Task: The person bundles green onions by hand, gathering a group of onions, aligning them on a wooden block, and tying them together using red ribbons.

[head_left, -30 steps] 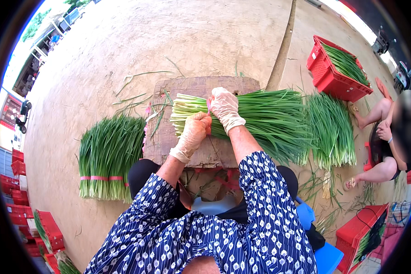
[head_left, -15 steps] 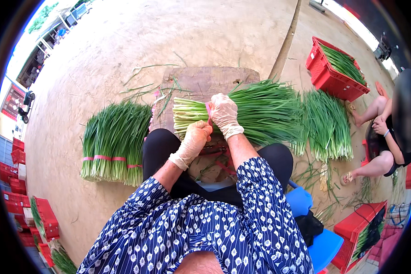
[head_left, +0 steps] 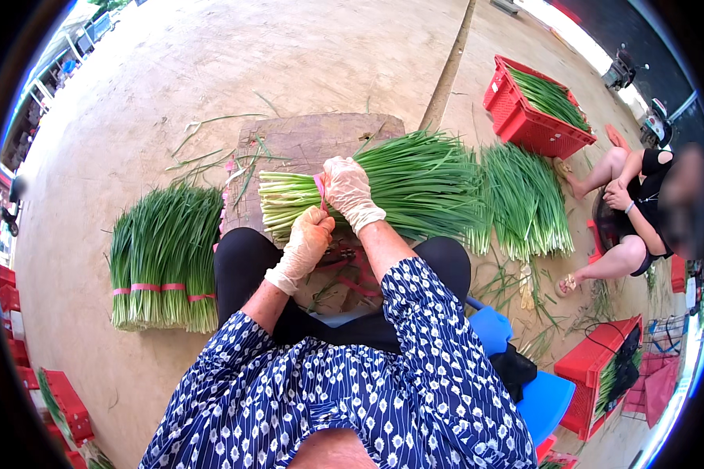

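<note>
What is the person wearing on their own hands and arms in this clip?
Both the left hand and right hand wear thin, pale, translucent disposable gloves, wrinkled and bunched at the wrists. The sleeves are dark blue with a small white floral print, ending near the elbows.

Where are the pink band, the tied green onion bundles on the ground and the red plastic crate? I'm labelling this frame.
pink band (head_left: 319,186): head view, strip beside the gloved right hand.
tied green onion bundles (head_left: 164,250): head view, mid leaves.
red plastic crate (head_left: 524,125): head view, near side wall.
</note>
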Motion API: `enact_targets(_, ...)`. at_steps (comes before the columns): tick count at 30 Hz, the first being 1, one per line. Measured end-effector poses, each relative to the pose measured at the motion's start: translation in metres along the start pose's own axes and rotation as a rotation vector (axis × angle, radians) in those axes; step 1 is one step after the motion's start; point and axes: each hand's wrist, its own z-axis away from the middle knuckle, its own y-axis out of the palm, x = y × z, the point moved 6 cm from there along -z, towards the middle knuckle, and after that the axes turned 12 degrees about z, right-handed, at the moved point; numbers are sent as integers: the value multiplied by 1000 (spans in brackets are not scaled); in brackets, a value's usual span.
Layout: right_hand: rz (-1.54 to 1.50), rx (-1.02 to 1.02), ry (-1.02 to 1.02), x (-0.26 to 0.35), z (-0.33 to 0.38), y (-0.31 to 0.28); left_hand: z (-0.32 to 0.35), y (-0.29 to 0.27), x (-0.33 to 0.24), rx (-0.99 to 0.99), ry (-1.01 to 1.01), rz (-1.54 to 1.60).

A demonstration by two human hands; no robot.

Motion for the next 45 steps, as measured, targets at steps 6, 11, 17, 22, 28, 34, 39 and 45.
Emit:
enact_targets(6,12,-21,26,2,11,-2,14,2,-2,-50,-38,100)
enact_targets(11,-12,-61,7,6,9,-5,21,-2,-2,-15,-29,54)
enact_targets(17,14,-78,-19,7,7,-4,12,-7,9,-25,166,-174)
enact_targets(22,41,-65,-32,3,11,7,5,-9,18,-26,141,-225)
enact_targets(28,7,40,-59,-2,-2,15,-3,-6,25,8,235,-545)
enact_targets(34,-14,-114,-435,25,-13,-2,2,-1,45,3,282,-535)
enact_targets(39,-300,381,-53,-5,-8,35,7,1,36,22,319,-436)
enact_targets(45,-262,339,-61,-4,-7,30,-3,-20,-30,152,509,-412)
